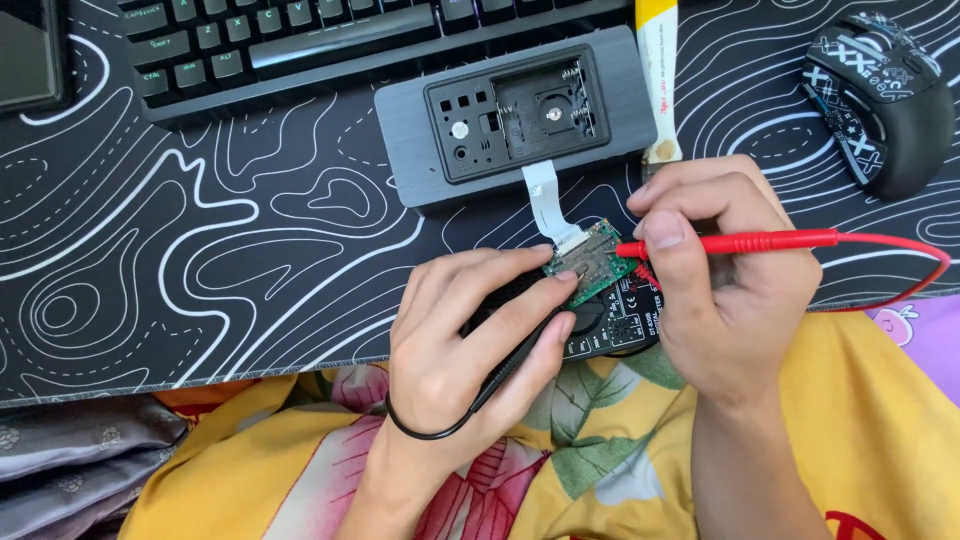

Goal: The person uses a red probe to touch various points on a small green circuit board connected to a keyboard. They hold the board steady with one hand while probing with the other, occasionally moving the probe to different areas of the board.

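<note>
Inventory by count: two hands, the left hand [460,345] and the right hand [725,290]; two test probes, one red probe [740,241] and one black probe [520,350]; one black multimeter [620,325]; one green circuit board [590,262]; one white ribbon cable [545,200]. Also present: one grey device housing [520,115] lying open side up, one keyboard [300,45], one patterned computer mouse [880,100], one yellow-and-white tool [657,70], and one black desk mat [150,250] with white contour lines.
</note>
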